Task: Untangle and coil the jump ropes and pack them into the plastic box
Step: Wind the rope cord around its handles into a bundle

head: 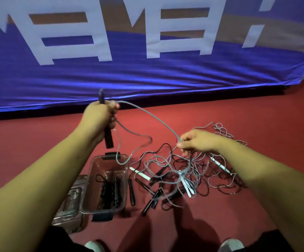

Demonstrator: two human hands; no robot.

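Rope (148, 115) arcs grey between both hands above the red floor (38, 142), held high so its slack falls free of the tangle (184, 171) at right. Left hand (98, 119) is fisted on a black handle (108, 137), long axis near upright, top tipped far-left. Right hand (198, 140) pinches the cord just over the tangle. Box (118, 186) sits near-left, already holding a black coil (109, 193).

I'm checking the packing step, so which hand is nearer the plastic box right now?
Left. The left hand is raised just beyond the plastic box; the right hand is off to the box's right, over the tangled ropes.
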